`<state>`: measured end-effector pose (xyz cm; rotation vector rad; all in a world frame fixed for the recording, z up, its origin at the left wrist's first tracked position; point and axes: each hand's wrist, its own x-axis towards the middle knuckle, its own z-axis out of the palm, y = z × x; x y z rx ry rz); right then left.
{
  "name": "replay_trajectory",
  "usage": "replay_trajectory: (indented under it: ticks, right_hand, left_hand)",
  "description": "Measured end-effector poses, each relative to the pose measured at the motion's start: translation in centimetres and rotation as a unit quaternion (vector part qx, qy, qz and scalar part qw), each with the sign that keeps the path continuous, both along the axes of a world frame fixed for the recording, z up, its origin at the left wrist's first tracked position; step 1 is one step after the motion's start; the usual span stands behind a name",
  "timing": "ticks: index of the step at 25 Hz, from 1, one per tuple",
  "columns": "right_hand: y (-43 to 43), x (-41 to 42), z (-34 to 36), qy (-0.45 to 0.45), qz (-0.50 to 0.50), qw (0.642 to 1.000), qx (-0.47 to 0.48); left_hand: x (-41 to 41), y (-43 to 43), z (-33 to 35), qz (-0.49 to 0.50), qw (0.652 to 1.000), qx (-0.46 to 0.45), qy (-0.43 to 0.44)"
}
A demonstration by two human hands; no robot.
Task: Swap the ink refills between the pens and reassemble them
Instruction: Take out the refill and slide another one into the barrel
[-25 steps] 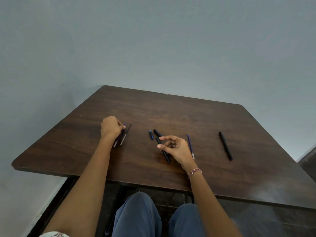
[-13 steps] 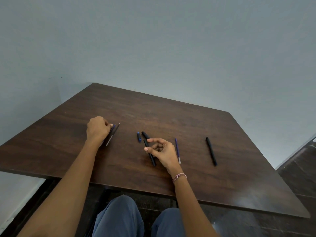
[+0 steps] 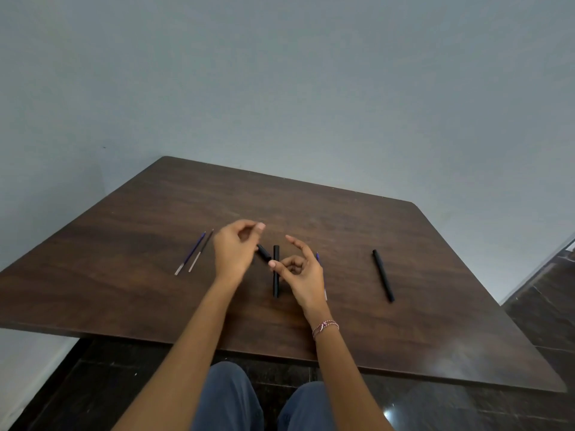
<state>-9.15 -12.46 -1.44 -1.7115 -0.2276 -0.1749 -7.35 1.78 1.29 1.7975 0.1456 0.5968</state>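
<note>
At the middle of the table [image 3: 342, 225], my left hand [image 3: 235, 251] and right hand [image 3: 300, 270] hover loosely curled, gripping nothing, over the short black cap [image 3: 264, 252] and black pen barrel [image 3: 276, 279], probably to join them. The blue refill [image 3: 190, 253] and dark refill [image 3: 201, 251] lie parked left, apart from this work.

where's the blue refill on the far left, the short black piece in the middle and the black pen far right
blue refill [image 3: 192, 249], head view, middle of its blue stretch
short black piece [image 3: 264, 252], head view, its middle
black pen [image 3: 383, 275], head view, mid-barrel
</note>
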Motion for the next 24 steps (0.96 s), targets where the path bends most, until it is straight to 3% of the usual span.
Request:
replay_trajectory:
  ticks: [9,16,24]
  right_hand:
    - [-0.5,0.2,0.1,-0.052,-0.068,0.996,-0.002]
    - [-0.7,-0.1,0.5,-0.069,-0.114,0.990,0.037]
    - [-0.6,-0.6,0.9,-0.075,-0.127,0.989,0.013]
  left_hand:
    - [-1.7,-1.2,-1.8,-0.184,0.970,-0.158,-0.005]
    - [-1.8,-1.5,-2.0,-0.232,0.969,-0.085,0.006]
    - [-1.6,-1.6,-2.6,-0.230,0.973,0.016,0.003]
